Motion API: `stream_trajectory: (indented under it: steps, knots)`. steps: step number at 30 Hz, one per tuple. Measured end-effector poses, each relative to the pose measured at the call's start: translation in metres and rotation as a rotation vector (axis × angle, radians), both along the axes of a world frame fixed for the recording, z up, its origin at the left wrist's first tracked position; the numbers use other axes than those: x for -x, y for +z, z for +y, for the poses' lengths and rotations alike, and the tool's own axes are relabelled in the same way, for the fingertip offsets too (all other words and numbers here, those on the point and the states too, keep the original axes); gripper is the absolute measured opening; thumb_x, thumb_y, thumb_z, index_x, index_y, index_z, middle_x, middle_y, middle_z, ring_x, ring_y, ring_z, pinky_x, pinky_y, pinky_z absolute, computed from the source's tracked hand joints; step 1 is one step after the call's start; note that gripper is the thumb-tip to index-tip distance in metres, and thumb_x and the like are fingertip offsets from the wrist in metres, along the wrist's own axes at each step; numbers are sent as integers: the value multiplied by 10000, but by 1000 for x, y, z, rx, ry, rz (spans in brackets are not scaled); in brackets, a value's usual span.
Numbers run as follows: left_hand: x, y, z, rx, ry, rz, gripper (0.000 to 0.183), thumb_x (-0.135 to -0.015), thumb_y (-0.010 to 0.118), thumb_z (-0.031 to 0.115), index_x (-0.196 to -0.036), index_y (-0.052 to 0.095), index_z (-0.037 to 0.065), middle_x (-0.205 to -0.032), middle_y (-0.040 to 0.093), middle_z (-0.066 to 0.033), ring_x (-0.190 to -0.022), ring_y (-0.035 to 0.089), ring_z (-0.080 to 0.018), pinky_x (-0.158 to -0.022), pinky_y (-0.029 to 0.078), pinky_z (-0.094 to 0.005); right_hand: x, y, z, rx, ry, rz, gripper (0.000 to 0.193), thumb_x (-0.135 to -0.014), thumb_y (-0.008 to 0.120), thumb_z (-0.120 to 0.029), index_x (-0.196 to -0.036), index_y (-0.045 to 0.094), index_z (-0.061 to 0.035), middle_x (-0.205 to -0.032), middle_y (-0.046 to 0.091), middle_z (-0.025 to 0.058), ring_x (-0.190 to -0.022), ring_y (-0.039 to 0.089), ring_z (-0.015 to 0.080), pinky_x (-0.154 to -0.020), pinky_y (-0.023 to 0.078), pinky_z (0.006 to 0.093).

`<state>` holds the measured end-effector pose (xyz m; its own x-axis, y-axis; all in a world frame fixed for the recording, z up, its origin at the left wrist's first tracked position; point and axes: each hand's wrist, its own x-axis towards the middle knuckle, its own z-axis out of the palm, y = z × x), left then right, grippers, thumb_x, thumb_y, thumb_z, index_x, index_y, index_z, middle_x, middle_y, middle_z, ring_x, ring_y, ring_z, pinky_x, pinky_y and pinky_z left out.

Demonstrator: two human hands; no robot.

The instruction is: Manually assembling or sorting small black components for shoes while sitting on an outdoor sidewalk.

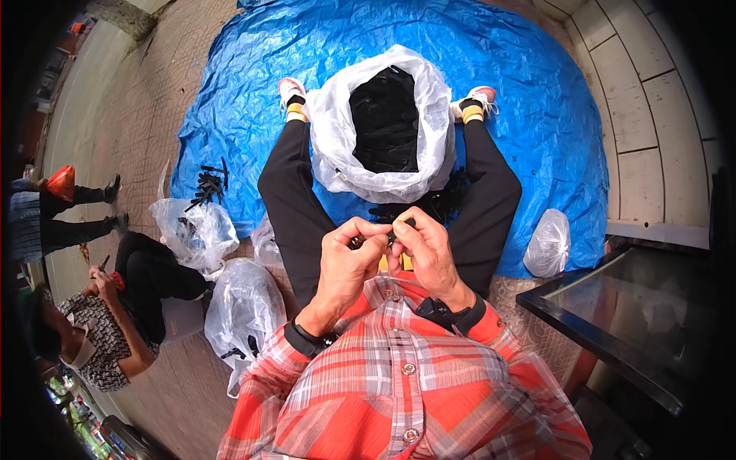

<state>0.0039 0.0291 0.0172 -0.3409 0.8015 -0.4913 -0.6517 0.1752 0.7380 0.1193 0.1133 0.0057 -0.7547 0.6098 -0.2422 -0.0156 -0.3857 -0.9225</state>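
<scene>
My left hand (346, 259) and my right hand (426, 249) meet in front of my chest, both pinching a small black plastic part (392, 228) between the fingertips. Just beyond them, between my legs, stands a large white plastic bag (337, 146) full of black parts (385, 119). More loose black parts (429, 205) lie on the blue tarp (537, 100) under the bag's near edge.
A small pile of black pieces (207, 186) lies at the tarp's left edge, by clear plastic bags (195, 230), (244, 307). A knotted white bag (549, 244) sits at right, near a dark glass tabletop (636, 307). Another person (100, 337) sits at the left.
</scene>
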Motion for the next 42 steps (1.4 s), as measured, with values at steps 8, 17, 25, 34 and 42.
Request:
stream_trajectory:
  steps: [8,17,25,34,42]
  knots:
    - [-1,4,-2,7,-20,36,106,-827,563,27,-914,614,-2,-629,587,-24,-407,357,-9,-372,241,-166,-2,-3,0,350,-35,212,169,-916,473,-177,-851,488,-22,-669,515,38,-544,545,123,-502,443,227]
    - [0,10,-2,-60,-34,-28,125,-808,557,-19,-924,605,-18,-592,515,6,-402,330,-6,-358,225,-166,-5,-1,-1,438,-25,287,156,-911,479,-164,-866,493,-15,-688,521,58,-562,548,145,-533,466,257]
    - [4,11,-3,-89,-74,-123,112,-813,551,-12,-919,591,-12,-599,520,-5,-407,341,-10,-358,215,-168,-6,1,-2,436,-36,312,155,-911,477,-160,-864,492,-14,-686,521,59,-555,549,147,-533,463,253]
    - [0,15,-2,-78,-58,-92,76,-831,537,14,-893,580,6,-684,618,-94,-429,420,-17,-365,241,-159,-9,3,-3,182,-43,230,155,-914,469,-153,-851,493,-14,-669,533,51,-543,553,117,-537,459,237]
    - [2,18,0,-67,-146,19,73,-823,538,-2,-880,584,-1,-694,619,-101,-456,478,-33,-368,261,-158,-9,8,-2,192,-65,219,152,-914,469,-153,-849,497,-18,-663,532,50,-543,557,124,-533,462,237]
